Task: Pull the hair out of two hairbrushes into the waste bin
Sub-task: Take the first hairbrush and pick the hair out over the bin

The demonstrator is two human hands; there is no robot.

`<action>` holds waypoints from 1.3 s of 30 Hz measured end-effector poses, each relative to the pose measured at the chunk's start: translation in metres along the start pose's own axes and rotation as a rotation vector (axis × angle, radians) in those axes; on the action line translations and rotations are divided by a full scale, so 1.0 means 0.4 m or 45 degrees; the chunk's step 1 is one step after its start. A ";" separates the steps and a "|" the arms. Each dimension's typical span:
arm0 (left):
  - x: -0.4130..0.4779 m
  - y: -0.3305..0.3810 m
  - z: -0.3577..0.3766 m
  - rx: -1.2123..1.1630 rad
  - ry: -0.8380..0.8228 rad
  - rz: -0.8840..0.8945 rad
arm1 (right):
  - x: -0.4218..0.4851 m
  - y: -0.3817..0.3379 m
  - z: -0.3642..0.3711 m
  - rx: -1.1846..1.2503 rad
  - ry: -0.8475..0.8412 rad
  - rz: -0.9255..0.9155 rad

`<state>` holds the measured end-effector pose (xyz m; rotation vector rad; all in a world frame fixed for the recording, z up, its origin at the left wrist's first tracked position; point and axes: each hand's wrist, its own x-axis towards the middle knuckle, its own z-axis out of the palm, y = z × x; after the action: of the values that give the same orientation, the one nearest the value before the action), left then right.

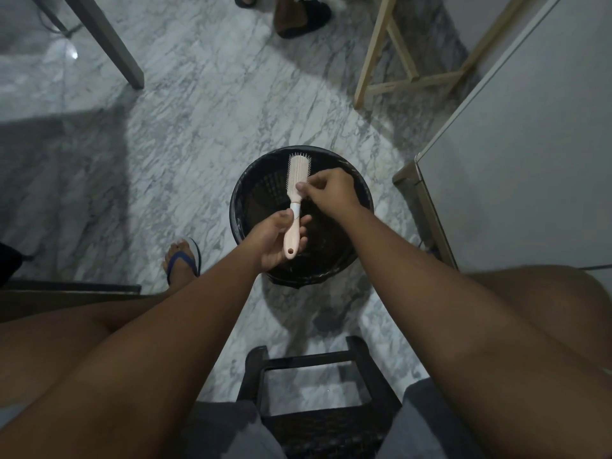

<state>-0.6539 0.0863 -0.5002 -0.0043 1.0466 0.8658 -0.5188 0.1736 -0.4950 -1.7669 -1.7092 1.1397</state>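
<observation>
Over the bin (pixel 239 207), the left hand (pixel 276 241) clamps the brush (pixel 295 193) handle; right hand (pixel 329 190) fingertips pinch together at its bristles.

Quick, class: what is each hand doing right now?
Left hand: closed on the pale pink plastic hairbrush handle.
Right hand: fingertips pinched at the bristles; hair not discernible.

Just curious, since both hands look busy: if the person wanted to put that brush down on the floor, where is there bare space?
The widest bare floor lies left of the bin, between the grey leg and the sandalled foot. A smaller patch sits between bin and stool. Over the bin it is crowded: left hand, brush, right hand.
</observation>
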 end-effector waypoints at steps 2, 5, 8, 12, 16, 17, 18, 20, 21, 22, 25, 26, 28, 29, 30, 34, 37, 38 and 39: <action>0.001 -0.001 -0.004 0.006 0.018 -0.003 | 0.001 -0.002 0.000 -0.052 0.006 -0.030; 0.000 -0.004 -0.011 0.015 0.038 -0.017 | 0.002 -0.005 -0.008 -0.087 -0.033 -0.033; 0.001 -0.001 -0.024 0.042 0.076 -0.014 | 0.011 -0.001 -0.018 0.009 0.096 0.073; 0.001 -0.003 -0.029 0.086 0.084 -0.020 | 0.012 0.011 -0.046 0.057 0.199 0.170; 0.001 -0.013 -0.022 0.082 0.040 -0.001 | -0.010 0.002 -0.027 -0.035 -0.038 0.040; 0.000 -0.015 -0.019 0.084 0.016 0.002 | -0.014 -0.001 -0.019 -0.026 -0.081 0.029; -0.001 -0.018 -0.018 0.092 -0.010 0.003 | -0.015 -0.007 -0.014 -0.025 -0.089 0.023; -0.002 -0.024 -0.019 0.110 -0.060 0.003 | -0.007 -0.016 -0.010 -0.013 -0.001 0.024; -0.003 -0.026 -0.020 0.118 -0.079 0.003 | 0.001 -0.019 -0.011 -0.018 0.058 0.044; -0.003 -0.028 -0.024 0.124 -0.090 0.006 | 0.009 -0.024 -0.013 -0.036 0.104 0.071; -0.006 -0.027 -0.032 0.136 -0.095 0.015 | 0.029 -0.035 -0.021 -0.049 0.157 0.106; -0.007 -0.026 -0.034 0.136 -0.095 0.017 | 0.034 -0.037 -0.025 -0.036 0.151 0.108; -0.009 -0.023 -0.034 0.128 -0.101 0.016 | 0.041 -0.035 -0.032 -0.033 0.141 0.094; -0.010 -0.022 -0.033 0.116 -0.103 0.017 | 0.046 -0.031 -0.033 0.001 0.142 0.102; -0.011 -0.020 -0.032 0.101 -0.102 0.019 | 0.048 -0.028 -0.033 0.080 0.150 0.133; -0.011 -0.016 -0.030 0.062 -0.108 0.025 | 0.026 -0.028 -0.039 0.322 0.037 0.276; -0.013 -0.019 -0.035 0.074 -0.109 0.027 | 0.001 -0.032 -0.041 0.226 -0.181 0.254; -0.014 -0.020 -0.037 0.092 -0.110 0.021 | -0.007 -0.038 -0.044 0.168 -0.217 0.242; -0.014 -0.023 -0.038 0.114 -0.113 0.014 | -0.008 -0.041 -0.045 0.111 -0.245 0.224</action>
<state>-0.6608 0.0706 -0.5075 0.1141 1.0022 0.8213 -0.5142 0.1773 -0.4713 -1.8333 -1.6052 1.4797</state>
